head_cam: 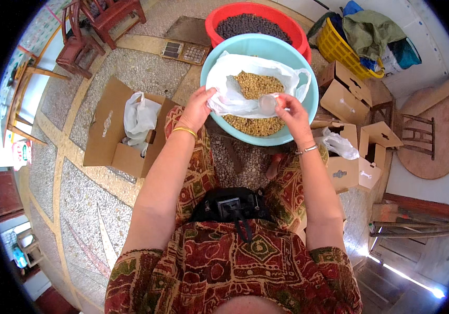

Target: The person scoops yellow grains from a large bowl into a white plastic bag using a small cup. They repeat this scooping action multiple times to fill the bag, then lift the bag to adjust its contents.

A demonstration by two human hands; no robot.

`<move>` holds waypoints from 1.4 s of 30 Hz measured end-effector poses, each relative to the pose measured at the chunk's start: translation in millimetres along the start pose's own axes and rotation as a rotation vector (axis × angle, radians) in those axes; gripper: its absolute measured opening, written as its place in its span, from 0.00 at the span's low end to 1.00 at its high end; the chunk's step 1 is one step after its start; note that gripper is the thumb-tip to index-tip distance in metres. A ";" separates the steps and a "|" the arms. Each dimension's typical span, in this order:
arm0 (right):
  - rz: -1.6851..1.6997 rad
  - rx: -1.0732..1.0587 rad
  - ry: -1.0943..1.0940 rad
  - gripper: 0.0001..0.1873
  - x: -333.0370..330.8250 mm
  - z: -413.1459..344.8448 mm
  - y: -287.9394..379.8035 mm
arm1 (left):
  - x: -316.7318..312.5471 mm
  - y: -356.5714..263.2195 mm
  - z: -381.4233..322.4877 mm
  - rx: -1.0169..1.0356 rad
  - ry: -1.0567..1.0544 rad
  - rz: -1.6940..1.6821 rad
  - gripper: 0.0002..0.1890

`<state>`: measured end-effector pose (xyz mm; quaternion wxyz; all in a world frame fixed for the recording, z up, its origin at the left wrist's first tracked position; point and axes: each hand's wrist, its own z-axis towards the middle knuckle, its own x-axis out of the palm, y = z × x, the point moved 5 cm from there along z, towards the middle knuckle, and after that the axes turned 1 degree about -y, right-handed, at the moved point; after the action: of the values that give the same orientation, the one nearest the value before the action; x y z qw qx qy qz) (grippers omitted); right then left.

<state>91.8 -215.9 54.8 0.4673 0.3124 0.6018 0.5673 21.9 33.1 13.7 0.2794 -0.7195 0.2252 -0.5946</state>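
In front of me a light-blue plastic basin (308, 84) holds tan beans or kernels (255, 125). A white plastic bag (228, 70) lies spread in it, its mouth gaping, with more tan kernels (257, 84) inside. My left hand (195, 108) pinches the bag's left edge between thumb and fingers. In my right hand (297, 117) is a small translucent cup (267, 104), held over the bag's near edge. Whether the cup contains anything is hard to tell. The right fingers are close to the bag's edge, and contact there is unclear.
Behind the basin stands a red basin (210, 27) of dark round nuts or seeds (252, 26). At left is an open cardboard box (124, 159) with white plastic bags (142, 114). Several boxes (342, 174) and a yellow basket (332, 43) crowd the right. Wooden chairs (75, 51) stand far left.
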 end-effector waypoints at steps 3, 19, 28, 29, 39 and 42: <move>-0.237 0.128 0.161 0.21 3.6 -16.5 -22.9 | -2.0 0.2 1.7 0.006 -0.007 0.005 0.17; -0.881 0.073 0.136 0.18 34.9 -3.8 -55.1 | 1.5 0.5 -0.6 0.015 -0.020 0.001 0.17; -0.647 0.261 0.164 0.22 34.3 -7.2 -48.8 | -0.6 -0.2 -0.9 0.014 -0.031 0.015 0.17; -0.624 0.288 0.159 0.22 32.5 -6.5 -51.5 | -0.5 0.2 -0.3 0.013 -0.035 0.015 0.18; 0.125 0.666 0.160 0.19 7.4 -13.2 -49.3 | -0.4 0.2 0.3 0.026 -0.037 -0.005 0.17; 0.200 0.700 0.174 0.19 0.0 -16.7 -35.8 | -2.2 1.2 1.2 0.034 -0.051 -0.015 0.17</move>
<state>81.9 -228.2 18.6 0.2217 0.4611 0.7634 0.3943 22.7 33.8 11.1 0.2927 -0.7312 0.2025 -0.5820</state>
